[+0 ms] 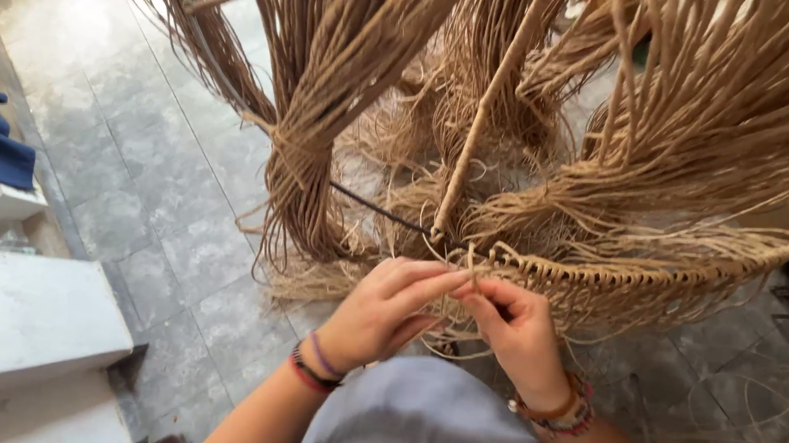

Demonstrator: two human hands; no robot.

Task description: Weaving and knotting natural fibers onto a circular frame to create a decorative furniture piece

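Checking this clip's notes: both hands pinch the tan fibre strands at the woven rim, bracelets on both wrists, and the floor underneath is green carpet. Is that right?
Not quite. The floor is grey stone tile, not green carpet, as the head view shows. The rest holds: the left hand and right hand pinch tan fibre strands at the woven rim, with bracelets on both wrists.

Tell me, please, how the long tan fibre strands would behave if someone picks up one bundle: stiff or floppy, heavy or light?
The fibre strands probably flop: they hang in drooping curves and bend where the left hand and right hand pinch them. They look thin and dry, so likely light. Loose ends on the floor suggest they tangle easily.
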